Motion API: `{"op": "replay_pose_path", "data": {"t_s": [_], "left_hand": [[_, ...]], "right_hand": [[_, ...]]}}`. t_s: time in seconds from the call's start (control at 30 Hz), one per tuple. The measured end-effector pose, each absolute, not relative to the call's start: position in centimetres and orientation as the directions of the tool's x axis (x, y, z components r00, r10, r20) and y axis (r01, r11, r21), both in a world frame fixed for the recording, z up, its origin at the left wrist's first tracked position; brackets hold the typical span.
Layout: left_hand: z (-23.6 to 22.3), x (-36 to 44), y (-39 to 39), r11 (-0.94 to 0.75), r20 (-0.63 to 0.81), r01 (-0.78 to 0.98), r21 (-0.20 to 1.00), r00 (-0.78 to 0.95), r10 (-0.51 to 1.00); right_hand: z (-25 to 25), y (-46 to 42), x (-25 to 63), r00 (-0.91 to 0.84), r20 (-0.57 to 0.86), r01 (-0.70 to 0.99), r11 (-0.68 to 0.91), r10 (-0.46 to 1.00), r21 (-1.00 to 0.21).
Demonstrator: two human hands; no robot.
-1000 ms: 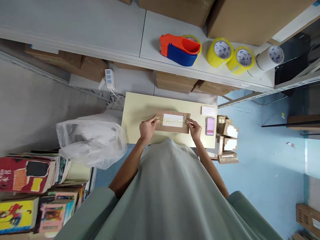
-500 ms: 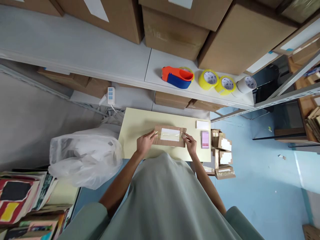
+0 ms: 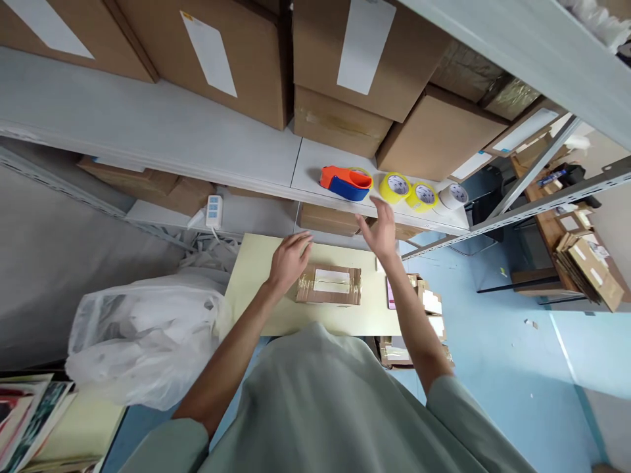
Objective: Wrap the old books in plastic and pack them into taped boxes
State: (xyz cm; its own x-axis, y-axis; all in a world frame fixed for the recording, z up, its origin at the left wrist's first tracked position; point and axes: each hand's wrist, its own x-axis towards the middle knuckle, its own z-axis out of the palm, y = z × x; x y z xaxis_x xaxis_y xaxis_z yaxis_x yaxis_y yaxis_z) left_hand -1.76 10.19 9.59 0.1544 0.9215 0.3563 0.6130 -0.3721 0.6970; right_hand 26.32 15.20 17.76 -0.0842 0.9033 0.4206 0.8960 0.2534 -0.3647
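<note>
A small taped cardboard box (image 3: 328,295) with a white label lies flat on the pale yellow table (image 3: 261,269), touched by neither hand. My left hand (image 3: 290,260) hovers just above its upper left corner, fingers stretched and holding nothing. Raised off the table, my right hand (image 3: 381,231) is open with thumb and fingers apart, near the shelf edge. Just beyond it on the shelf sit an orange and blue tape dispenser (image 3: 346,183) and yellow tape rolls (image 3: 395,188). A phone (image 3: 390,294) shows partly behind my right forearm.
Large cardboard boxes (image 3: 340,118) fill the grey shelf (image 3: 236,138) above. A white power strip (image 3: 213,211) stands left of the table, over a clear plastic bag (image 3: 148,335). Several small parcels (image 3: 432,303) are stacked to the right. A white roll (image 3: 452,196) ends the tape row.
Both hands have let go of the cardboard box, which stays on the table. My right hand has risen toward the shelf; my left has lifted slightly. The view has tilted up.
</note>
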Motion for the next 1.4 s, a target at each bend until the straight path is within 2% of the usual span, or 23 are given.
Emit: {"op": "replay_pose_path", "data": {"t_s": [0.13, 0.27, 0.4, 0.5, 0.73, 0.93, 1.2, 1.4], "left_hand": [[14.8, -1.4, 11.9, -0.477, 0.525, 0.543, 0.691, 0.077, 0.848], [17.6, -2.5, 11.0, -0.513, 0.584, 0.495, 0.701, 0.014, 0.811], [17.5, -5.1, 8.9, -0.504, 0.566, 0.444, 0.741, -0.008, 0.824], [16.4, -7.3, 7.2, -0.474, 0.515, 0.385, 0.792, -0.003, 0.857], [14.5, -9.5, 3.5, -0.286, 0.304, 0.216, 0.934, -0.053, 0.951], [14.5, -9.9, 2.4, -0.275, 0.277, 0.060, 0.960, -0.023, 0.961], [14.5, -10.9, 2.8, -0.319, 0.315, 0.006, 0.948, 0.131, 0.940], [14.1, -11.4, 2.8, -0.237, 0.237, -0.020, 0.971, 0.160, 0.958]], "right_hand": [[21.4, 22.5, 23.2, -0.157, 0.244, 0.975, 0.190, 0.957, -0.118], [21.3, 25.8, 21.0, -0.105, 0.039, 0.994, 0.103, 0.994, 0.045], [21.0, 24.7, 20.8, -0.115, 0.009, 0.983, 0.112, 0.993, 0.147], [20.8, 21.3, 21.4, -0.152, 0.028, 0.980, 0.147, 0.988, 0.131], [19.8, 9.3, 21.2, -0.347, 0.094, 0.932, 0.355, 0.933, -0.079], [21.2, 3.6, 19.0, -0.455, 0.033, 0.887, 0.456, 0.890, -0.073], [23.2, 1.3, 17.7, -0.577, -0.039, 0.816, 0.574, 0.816, -0.064], [24.0, 1.2, 17.0, -0.540, -0.152, 0.841, 0.525, 0.828, -0.127]]}}
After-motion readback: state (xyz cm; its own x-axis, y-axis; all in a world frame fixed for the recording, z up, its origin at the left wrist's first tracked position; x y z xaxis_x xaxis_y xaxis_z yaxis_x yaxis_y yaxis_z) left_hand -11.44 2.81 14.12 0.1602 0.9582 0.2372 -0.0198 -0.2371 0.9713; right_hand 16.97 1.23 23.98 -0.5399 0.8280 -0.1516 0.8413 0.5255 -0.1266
